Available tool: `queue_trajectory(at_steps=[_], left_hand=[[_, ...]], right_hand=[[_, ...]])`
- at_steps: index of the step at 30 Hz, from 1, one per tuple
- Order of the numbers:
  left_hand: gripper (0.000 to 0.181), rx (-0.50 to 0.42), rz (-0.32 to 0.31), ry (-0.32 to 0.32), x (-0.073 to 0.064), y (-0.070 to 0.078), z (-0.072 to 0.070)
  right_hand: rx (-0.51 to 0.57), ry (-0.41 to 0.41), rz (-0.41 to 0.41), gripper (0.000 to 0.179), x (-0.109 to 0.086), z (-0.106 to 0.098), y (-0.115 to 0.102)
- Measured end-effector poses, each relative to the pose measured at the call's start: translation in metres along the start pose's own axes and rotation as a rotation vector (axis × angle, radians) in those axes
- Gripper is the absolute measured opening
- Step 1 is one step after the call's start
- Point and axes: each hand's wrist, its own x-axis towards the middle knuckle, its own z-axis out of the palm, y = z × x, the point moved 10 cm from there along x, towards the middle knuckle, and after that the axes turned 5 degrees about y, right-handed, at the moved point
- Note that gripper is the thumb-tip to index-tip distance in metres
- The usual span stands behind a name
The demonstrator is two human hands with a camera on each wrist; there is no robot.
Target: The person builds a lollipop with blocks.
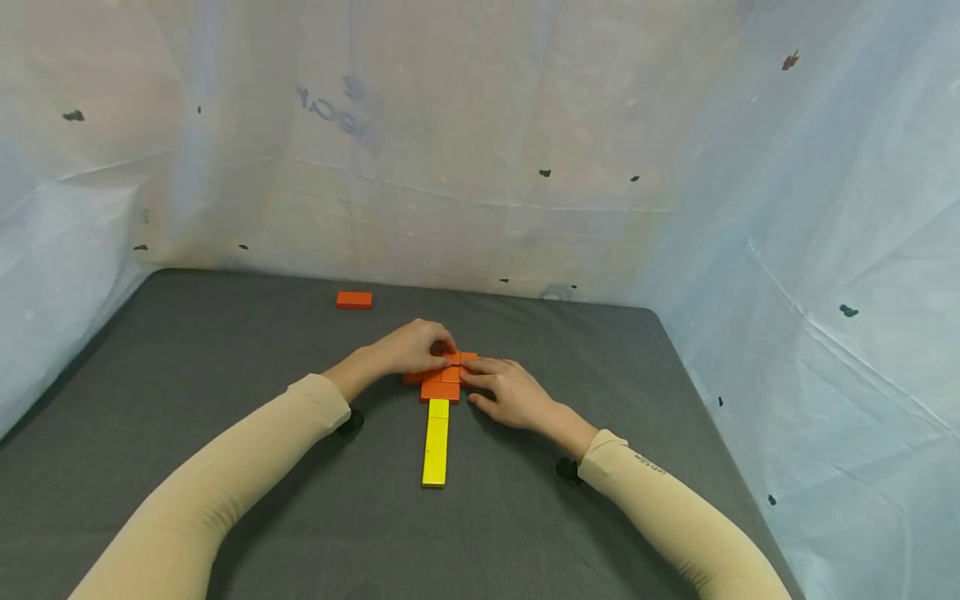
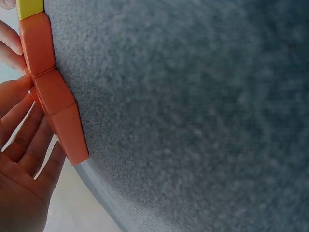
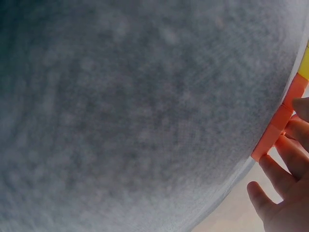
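Note:
Several flat orange blocks (image 1: 440, 390) lie together in a cluster on the dark grey table. A strip of yellow blocks (image 1: 435, 454) runs from the cluster toward the person. From the far left, my left hand (image 1: 412, 346) reaches over the cluster and pinches an orange block (image 1: 452, 358) at its far part between thumb and forefinger. At the right side my right hand (image 1: 513, 393) touches the blocks with fairly straight fingers. Joined orange blocks (image 2: 55, 92) also show in the left wrist view, with the left thumb against them. Fingers hide part of the cluster.
A single orange block (image 1: 354, 300) lies apart near the table's back edge. Grey cloth covers the table (image 1: 300, 517). Translucent plastic sheeting (image 1: 450, 167) hangs behind it and along both sides.

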Motion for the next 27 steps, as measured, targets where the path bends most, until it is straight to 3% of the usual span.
queue_trajectory(at_steps=[19, 27], left_hand=[[0.023, 0.010, -0.018, -0.019, -0.0010, -0.0013, 0.0011], [0.024, -0.020, -0.012, 0.028, -0.0043, -0.0082, -0.0030]], right_hand=[[-0.003, -0.008, 0.010, 0.048, -0.0002, -0.0004, 0.0008], [0.018, -0.022, 0.031, 0.051, 0.0007, 0.0008, 0.0019]])
